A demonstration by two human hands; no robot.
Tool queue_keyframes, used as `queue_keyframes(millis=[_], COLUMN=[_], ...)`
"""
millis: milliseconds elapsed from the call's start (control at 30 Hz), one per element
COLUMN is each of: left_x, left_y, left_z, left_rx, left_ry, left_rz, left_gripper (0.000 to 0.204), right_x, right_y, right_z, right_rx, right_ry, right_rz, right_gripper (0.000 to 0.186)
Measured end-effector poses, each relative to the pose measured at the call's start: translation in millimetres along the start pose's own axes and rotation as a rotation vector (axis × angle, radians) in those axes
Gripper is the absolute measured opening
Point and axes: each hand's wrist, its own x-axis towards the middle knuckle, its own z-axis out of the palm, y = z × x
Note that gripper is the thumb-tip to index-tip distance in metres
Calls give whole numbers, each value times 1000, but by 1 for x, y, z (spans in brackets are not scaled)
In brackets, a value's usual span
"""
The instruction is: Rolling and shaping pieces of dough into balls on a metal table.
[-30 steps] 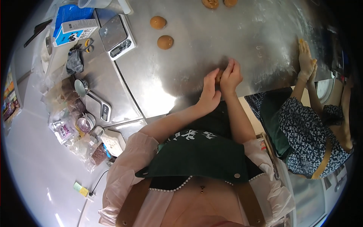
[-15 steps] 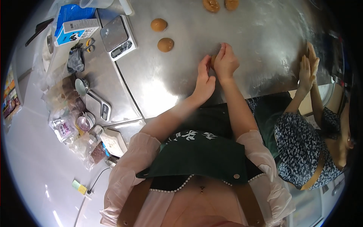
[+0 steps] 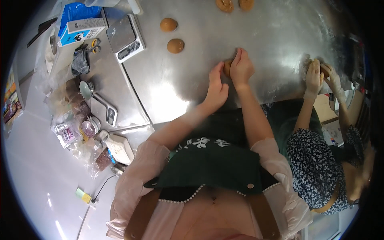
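Note:
A small brown dough ball (image 3: 227, 68) rests on the steel table between my cupped hands, partly covered by them. My left hand (image 3: 216, 87) curves against its left side, fingertips touching it. From the right, my right hand (image 3: 242, 69) closes round the same ball. Two smooth brown dough balls, a nearer one (image 3: 175, 46) and a farther one (image 3: 168, 25), sit to the left. At the far edge lie a creased dough piece (image 3: 225, 5) and another dough ball (image 3: 246, 4).
On the right a co-worker's gloved hands (image 3: 316, 78) hold a brown dough piece over the steel table (image 3: 276, 48). Kitchen scales (image 3: 127, 38), a measuring spoon scale (image 3: 105, 106), a blue-and-white carton (image 3: 82, 31), scissors (image 3: 95, 46) and bagged ingredients (image 3: 66, 134) crowd the left.
My hands have shifted slightly, and more of the dough ball shows between them. The co-worker's hands, pressed together before, have come nearer and now hold a dough piece.

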Motion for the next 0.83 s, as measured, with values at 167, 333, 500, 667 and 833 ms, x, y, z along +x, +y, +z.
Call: queue_keyframes(millis=[167, 333, 500, 667, 833], left_x=[26, -12, -4, -1, -34], left_y=[-19, 12, 11, 11, 9], left_z=[-8, 7, 10, 2, 9], left_rx=[37, 135, 130, 121, 145], left_ry=[-83, -38, -24, -137, -142], left_rz=[-55, 78, 14, 10, 156], left_gripper=[70, 69, 67, 67, 73], right_x=[-5, -12, -14, -14, -29], right_y=[5, -12, 3, 0, -2], right_z=[8, -23, -30, -35, -43], right_rx=[-49, 8, -74, -8, 14], right_ry=[30, 2, 16, -8, -26], right_rz=[-88, 60, 25, 48, 111], right_gripper=[20, 17, 17, 18, 22])
